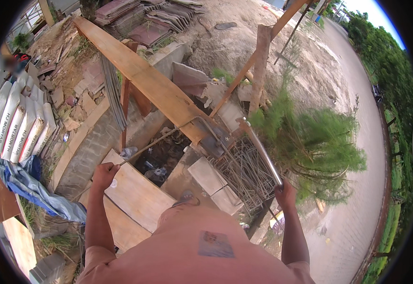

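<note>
Gripping the rod, the left hand is curled into a fist left of the frame's middle. The rod's long axis runs from there up and rightward to a bend over the lower end of the plank; beyond the bend, a second leg slants down toward the lower right. The bend thus lies up and to the right of the left hand, and up and to the left of the right one.

Wrapped around the lower end of the lever, the right hand is right of centre, the silver shaft rising up and leftward from it. The lever's long axis slants much like the rod's second leg, which passes just beside it on its left. The left hand is on the rod itself; the right is nearer the second leg's far end. Whether the lever's head touches the rod or the plate cannot be made out.

Bent wires lie beneath the lever, leafy branches to its right, and boards below the left forearm's reach, lower left of centre.
</note>
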The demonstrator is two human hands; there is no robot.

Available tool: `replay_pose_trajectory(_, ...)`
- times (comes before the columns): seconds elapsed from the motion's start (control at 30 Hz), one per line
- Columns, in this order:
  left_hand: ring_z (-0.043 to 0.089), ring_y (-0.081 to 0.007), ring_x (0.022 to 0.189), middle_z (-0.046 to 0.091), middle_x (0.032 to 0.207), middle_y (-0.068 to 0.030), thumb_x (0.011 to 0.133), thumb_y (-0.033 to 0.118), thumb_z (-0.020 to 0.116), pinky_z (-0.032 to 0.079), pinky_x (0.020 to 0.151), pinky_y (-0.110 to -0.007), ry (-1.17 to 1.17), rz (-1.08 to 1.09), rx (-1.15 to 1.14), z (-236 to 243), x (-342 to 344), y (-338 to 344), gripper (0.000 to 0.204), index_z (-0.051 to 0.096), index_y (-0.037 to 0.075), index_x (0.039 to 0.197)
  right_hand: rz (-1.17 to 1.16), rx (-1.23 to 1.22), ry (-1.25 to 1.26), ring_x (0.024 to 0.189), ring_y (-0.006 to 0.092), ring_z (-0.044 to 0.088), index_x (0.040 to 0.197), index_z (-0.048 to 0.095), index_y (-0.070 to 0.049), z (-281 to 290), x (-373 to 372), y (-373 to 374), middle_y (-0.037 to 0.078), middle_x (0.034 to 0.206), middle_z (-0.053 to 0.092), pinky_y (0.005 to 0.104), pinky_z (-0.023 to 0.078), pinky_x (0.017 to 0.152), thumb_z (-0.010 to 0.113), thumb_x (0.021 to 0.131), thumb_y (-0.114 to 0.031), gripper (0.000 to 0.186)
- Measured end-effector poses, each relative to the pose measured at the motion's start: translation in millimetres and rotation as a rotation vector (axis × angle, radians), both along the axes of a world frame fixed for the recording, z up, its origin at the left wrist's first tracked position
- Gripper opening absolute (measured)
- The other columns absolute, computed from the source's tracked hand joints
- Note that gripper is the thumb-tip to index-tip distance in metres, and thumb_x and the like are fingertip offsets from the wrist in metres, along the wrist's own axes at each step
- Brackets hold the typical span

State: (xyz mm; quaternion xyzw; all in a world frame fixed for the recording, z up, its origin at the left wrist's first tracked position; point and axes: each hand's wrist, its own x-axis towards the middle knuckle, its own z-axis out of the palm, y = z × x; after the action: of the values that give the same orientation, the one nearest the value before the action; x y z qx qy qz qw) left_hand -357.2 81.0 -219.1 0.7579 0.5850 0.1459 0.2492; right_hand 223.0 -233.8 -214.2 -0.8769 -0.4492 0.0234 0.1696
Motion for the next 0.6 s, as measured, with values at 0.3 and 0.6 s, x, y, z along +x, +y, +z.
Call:
replay_pose_trajectory(0.3,0.037,-0.0281,0.046,0.044,0.053,-0.0194,0.086,0.031,0.066,0.033,0.048,-0.042,0.035,-0.013,0.025,-2.7,-3.3,2.3,0.042,0.052,-0.003,0.064,0.145,-0.206,-0.264,0.071,0.0378,0.061,0.073,0.060,-0.009,12.7,87.3,45.9,0.016,0.071,0.062,0.0481,0.047,0.063,0.064,0.069,-0.014,0.008)
replay_pose_trajectory(0.6,0.038,-0.0296,0.047,0.043,0.054,-0.0205,0.086,0.030,0.065,0.033,0.049,-0.043,0.031,0.014,-0.016,6.8,2.1,-1.4,0.042,0.052,-0.003,0.064,0.488,-0.142,-0.417,0.084,0.0314,0.056,0.077,0.058,-0.010,13.4,161.5,116.4,0.009,0.076,0.058,0.0435,0.043,0.076,0.062,0.067,-0.010,0.011)
